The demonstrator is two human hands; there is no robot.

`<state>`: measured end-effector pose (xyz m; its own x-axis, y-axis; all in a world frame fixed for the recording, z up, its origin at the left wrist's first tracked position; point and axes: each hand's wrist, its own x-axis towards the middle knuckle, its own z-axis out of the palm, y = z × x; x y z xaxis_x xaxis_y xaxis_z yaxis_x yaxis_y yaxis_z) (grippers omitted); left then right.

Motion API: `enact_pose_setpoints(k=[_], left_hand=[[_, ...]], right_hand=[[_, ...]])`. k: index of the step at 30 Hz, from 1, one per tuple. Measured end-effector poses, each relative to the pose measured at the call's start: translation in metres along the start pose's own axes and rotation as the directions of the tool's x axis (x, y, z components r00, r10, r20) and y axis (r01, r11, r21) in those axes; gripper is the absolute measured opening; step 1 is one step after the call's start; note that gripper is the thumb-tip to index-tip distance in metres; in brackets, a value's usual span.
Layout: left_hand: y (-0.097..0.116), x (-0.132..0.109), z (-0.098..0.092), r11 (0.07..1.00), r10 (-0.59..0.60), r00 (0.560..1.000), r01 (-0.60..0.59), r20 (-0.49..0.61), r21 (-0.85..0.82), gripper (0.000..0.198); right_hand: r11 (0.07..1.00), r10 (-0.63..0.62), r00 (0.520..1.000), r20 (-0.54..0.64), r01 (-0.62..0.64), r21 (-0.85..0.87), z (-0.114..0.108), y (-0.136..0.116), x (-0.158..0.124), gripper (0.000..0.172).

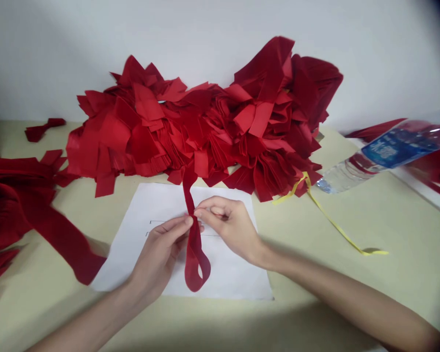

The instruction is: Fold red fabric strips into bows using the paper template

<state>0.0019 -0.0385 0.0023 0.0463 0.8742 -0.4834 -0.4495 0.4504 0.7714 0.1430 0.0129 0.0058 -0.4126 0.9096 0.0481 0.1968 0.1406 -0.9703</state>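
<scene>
A red velvet ribbon [195, 264] is looped above a white sheet of paper [234, 274] with printed lines. My left hand [165, 249] pinches the ribbon where the loop closes, thumb on top. At the same spot, my right hand [231, 222] has its thumb and index finger pressed together against the ribbon's edge. The loop hangs toward me, and a single tail runs away toward a large heap of cut red ribbon pieces [190, 127]. Fingers partly hide the pinched spot.
More red ribbon [55, 215] lies at the left, with a small bow-shaped piece [44, 129] behind it. On the right are a plastic water bottle [388, 146], tilted, and a thin yellow strip [333, 222]. A white wall [190, 34] stands behind the heap.
</scene>
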Motion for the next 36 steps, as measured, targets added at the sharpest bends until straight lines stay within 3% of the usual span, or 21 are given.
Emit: enact_pose_setpoints(k=[5,17,26,36], left_hand=[[0.001,0.002,0.001,0.999,0.011,0.999,-0.010,-0.039,0.039,0.018],[0.002,0.001,0.003,0.995,0.051,0.996,-0.044,-0.073,0.094,0.014],[-0.003,-0.001,0.003,0.985,0.091,0.995,-0.096,0.039,0.140,0.015],[-0.001,0.000,0.003,0.991,0.060,0.996,-0.051,-0.063,0.125,0.017]], right_hand=[[0.998,0.061,0.998,-0.018,-0.060,0.034,-0.010,0.007,0.003,0.017],[0.996,0.073,0.994,0.080,-0.077,0.043,-0.013,0.002,0.005,0.015],[0.982,0.018,0.975,0.219,-0.059,0.180,0.002,-0.036,-0.001,0.017],[0.993,0.096,0.993,0.068,-0.100,0.063,-0.012,-0.005,0.006,0.020]])
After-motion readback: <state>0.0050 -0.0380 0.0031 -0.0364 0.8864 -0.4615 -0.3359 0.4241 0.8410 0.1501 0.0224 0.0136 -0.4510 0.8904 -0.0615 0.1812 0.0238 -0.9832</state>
